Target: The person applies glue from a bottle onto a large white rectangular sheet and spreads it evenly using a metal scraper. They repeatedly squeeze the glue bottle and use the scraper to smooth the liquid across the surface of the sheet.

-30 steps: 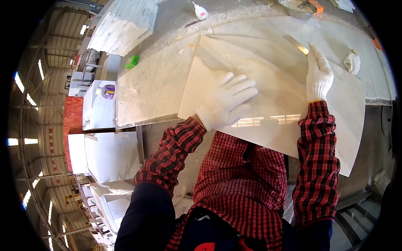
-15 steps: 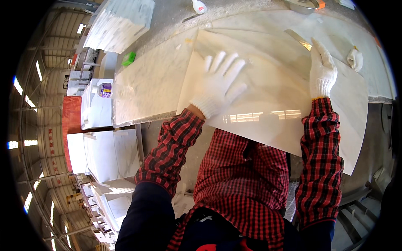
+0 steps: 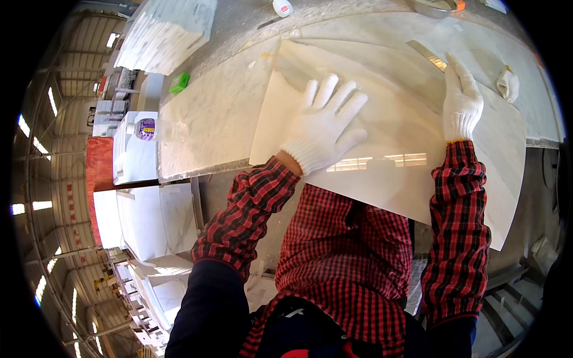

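One slab (image 3: 394, 140) lies at twelve o'clock, the splayed left hand (image 3: 325, 125), gripping nothing, apparently feeling its face, while the right hand (image 3: 463, 104) at one o'clock grasps a blade (image 3: 427, 55), and the next move likely calls for keeping that blade flat.

Includes two white knit-gloved hands (image 3: 327, 126) (image 3: 463, 106); one glossy cream stone slab (image 3: 388, 128); one flat metal blade (image 3: 425, 53); one green rectangular block (image 3: 179, 83); one clear purple-labelled plastic bottle (image 3: 145, 129); one white bottle (image 3: 283, 8); one round metal bowl (image 3: 437, 12).

Stone workshop: stacked marbled slabs (image 3: 170, 36), ribbed hall walls (image 3: 67, 170), bright strip windows (image 3: 42, 205).
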A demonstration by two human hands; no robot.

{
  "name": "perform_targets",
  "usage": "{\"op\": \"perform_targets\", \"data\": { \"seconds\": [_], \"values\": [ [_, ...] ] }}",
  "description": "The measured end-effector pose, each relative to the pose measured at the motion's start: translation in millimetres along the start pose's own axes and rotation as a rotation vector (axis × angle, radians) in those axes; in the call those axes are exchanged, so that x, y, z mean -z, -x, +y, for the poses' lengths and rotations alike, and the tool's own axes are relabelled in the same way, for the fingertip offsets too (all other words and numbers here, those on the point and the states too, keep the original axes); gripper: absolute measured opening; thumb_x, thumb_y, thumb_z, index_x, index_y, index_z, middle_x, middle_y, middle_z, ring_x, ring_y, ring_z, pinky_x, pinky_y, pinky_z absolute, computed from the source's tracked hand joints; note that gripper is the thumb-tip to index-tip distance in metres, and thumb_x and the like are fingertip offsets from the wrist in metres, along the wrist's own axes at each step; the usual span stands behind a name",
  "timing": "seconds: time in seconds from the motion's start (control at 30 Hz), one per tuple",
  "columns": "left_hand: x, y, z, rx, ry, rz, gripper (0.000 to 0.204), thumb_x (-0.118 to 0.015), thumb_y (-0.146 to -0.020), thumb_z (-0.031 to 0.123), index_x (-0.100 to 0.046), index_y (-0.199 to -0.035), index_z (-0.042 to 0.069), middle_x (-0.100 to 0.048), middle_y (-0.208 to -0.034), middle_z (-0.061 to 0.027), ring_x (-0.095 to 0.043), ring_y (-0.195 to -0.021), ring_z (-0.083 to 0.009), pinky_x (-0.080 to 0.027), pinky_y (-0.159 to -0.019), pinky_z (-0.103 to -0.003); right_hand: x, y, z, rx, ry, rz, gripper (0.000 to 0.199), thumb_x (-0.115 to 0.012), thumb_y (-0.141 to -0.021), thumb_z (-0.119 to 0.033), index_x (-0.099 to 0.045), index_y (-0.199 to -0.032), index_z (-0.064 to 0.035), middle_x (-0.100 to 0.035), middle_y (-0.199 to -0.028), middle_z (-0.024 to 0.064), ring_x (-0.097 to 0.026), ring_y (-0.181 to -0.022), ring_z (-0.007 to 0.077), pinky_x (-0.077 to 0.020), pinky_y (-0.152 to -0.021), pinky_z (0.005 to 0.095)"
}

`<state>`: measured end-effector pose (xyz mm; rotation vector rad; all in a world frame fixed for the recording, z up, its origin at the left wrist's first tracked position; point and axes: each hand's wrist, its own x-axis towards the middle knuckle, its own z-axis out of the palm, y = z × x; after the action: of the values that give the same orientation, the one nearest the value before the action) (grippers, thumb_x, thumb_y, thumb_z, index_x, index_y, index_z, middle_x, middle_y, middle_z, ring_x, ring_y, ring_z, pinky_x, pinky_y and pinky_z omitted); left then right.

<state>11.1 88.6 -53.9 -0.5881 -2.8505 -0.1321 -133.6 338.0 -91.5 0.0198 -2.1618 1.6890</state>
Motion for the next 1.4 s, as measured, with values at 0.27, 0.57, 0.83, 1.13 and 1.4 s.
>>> {"op": "perform_targets", "data": {
  "seconds": [0.27,0.57,0.83,1.13,1.4],
  "values": [
    [-3.9,-13.1,-1.2,0.111,-0.073,-0.084,0.065,-0.059,-0.097,0.05,-0.05,-0.151,0.016,-0.037,-0.159,-0.0248,-0.03,-0.145,-0.0519,-0.02,-0.121,-0.062,0.0,0.3,-1.1,0.009,-0.022,-0.012,0.028,-0.063,-0.1,-0.018,-0.076,-0.123,-0.0094,-0.079,-0.11,0.0037,-0.067,-0.108,0.0133,-0.0469,-0.101,0.0268],
    [-14.7,-26.0,-6.3,0.093,-0.033,-0.089,0.071,-0.054,-0.099,0.056,-0.046,-0.154,0.012,-0.038,-0.16,-0.0223,-0.027,-0.148,-0.0513,-0.018,-0.122,-0.062,-0.9,0.0,-1.1,-0.011,0.013,-0.015,0.029,-0.062,-0.101,-0.02,-0.076,-0.124,-0.0104,-0.079,-0.111,0.0041,-0.067,-0.108,0.0136,-0.0471,-0.1,0.0268],
    [-14.9,-8.5,-18.8,0.269,-0.179,0.046,0.077,-0.054,-0.1,0.058,-0.044,-0.152,0.003,-0.038,-0.16,-0.0214,-0.025,-0.148,-0.0509,-0.017,-0.122,-0.062,1.4,-0.5,-1.1,-0.013,0.056,-0.022,0.029,-0.062,-0.101,-0.024,-0.076,-0.124,-0.0136,-0.078,-0.113,0.004,-0.067,-0.11,0.0147,-0.0467,-0.101,0.0273],
    [-20.7,-25.4,-17.5,0.232,-0.182,0.056,0.078,-0.059,-0.096,0.059,-0.051,-0.143,-0.003,-0.042,-0.156,-0.0236,-0.031,-0.143,-0.0497,-0.024,-0.117,-0.061,0.9,1.9,0.0,0.005,0.038,-0.024,0.029,-0.063,-0.1,-0.023,-0.076,-0.124,-0.0125,-0.077,-0.117,0.006,-0.067,-0.115,0.0158,-0.0463,-0.103,0.0281],
    [-11.9,-26.4,2.7,0.175,-0.138,0.034,0.078,-0.055,-0.099,0.059,-0.047,-0.147,-0.002,-0.033,-0.162,-0.0246,-0.025,-0.147,-0.0515,-0.02,-0.12,-0.061,3.0,-3.6,2.3,0.035,0.074,-0.019,0.028,-0.064,-0.1,-0.02,-0.076,-0.123,-0.0105,-0.075,-0.123,0.0106,-0.068,-0.118,0.0186,-0.047,-0.105,0.0303]
  ]
}}
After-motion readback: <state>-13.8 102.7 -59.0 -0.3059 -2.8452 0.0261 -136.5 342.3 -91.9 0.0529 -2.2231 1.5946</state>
